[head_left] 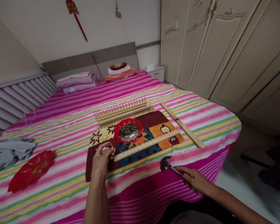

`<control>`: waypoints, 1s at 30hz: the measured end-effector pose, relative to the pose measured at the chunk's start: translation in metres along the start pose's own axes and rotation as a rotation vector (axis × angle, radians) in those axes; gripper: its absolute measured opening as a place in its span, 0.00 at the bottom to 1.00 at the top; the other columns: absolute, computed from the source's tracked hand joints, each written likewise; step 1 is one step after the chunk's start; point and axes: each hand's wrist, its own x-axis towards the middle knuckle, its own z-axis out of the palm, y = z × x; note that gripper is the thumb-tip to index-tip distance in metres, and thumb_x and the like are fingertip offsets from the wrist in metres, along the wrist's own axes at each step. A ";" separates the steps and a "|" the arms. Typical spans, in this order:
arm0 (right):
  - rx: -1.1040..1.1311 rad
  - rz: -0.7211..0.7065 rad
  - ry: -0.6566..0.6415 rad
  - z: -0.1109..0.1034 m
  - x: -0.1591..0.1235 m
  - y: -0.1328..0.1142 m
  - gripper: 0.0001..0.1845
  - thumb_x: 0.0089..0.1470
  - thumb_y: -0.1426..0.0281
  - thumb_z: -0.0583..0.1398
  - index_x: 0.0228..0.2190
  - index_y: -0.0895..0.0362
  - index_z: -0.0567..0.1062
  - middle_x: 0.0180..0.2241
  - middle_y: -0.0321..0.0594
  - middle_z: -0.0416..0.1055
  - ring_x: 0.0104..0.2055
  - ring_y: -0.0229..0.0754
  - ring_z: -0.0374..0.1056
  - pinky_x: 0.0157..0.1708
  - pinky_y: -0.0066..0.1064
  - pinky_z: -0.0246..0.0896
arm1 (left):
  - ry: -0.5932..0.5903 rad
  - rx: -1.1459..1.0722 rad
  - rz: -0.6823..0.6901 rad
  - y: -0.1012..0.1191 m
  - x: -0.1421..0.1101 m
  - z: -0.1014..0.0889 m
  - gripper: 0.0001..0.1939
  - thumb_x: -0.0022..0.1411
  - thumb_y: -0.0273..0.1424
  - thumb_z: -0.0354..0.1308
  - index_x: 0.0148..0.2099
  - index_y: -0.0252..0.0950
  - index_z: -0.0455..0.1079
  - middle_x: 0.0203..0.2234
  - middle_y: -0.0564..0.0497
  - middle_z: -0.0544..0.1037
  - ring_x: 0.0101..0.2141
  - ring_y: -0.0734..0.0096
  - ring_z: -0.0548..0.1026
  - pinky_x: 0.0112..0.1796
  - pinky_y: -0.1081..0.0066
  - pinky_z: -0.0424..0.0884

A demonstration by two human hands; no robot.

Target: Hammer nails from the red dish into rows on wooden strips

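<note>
Between the fingertips of my left hand (104,158) is a nail (111,145), just beside the left end of a wooden strip (147,145) with rows of holes. That strip lies across a patterned mat (151,119). My right hand (193,179) grips a claw hammer (173,168) by its handle, the head held low over the near side of the bed. Behind the strip, a red scalloped dish (116,134) holds a heap of nails (129,131). At the mat's far edge, wooden strips (123,113) bristle with nails standing in them.
More wooden strips (182,124) lie right of the mat on the striped bedspread (67,130). To the left are a red tray (31,171) and a grey cloth (9,152). Folded bedding (77,82) sits by the headboard, and a wardrobe (214,53) stands at right.
</note>
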 end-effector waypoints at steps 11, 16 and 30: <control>0.101 0.169 -0.045 0.006 0.000 0.003 0.32 0.49 0.59 0.50 0.53 0.61 0.65 0.14 0.25 0.56 0.13 0.30 0.49 0.12 0.21 0.41 | -0.024 -0.115 -0.192 -0.024 -0.024 -0.022 0.18 0.33 0.27 0.66 0.33 0.30 0.74 0.25 0.48 0.78 0.25 0.77 0.73 0.26 0.78 0.68; 0.111 0.201 -0.039 0.006 0.000 0.000 0.29 0.50 0.62 0.50 0.52 0.59 0.66 0.14 0.25 0.56 0.13 0.29 0.50 0.11 0.20 0.42 | 0.005 -0.069 -0.173 -0.024 -0.026 -0.017 0.18 0.34 0.27 0.67 0.32 0.31 0.74 0.24 0.50 0.77 0.26 0.75 0.75 0.28 0.76 0.71; 0.113 0.230 -0.050 0.004 0.000 0.001 0.28 0.50 0.63 0.50 0.53 0.58 0.65 0.15 0.25 0.57 0.12 0.28 0.51 0.09 0.18 0.44 | 0.059 -0.046 -0.040 -0.040 -0.018 -0.009 0.18 0.35 0.32 0.68 0.31 0.31 0.73 0.22 0.52 0.76 0.25 0.75 0.74 0.29 0.74 0.73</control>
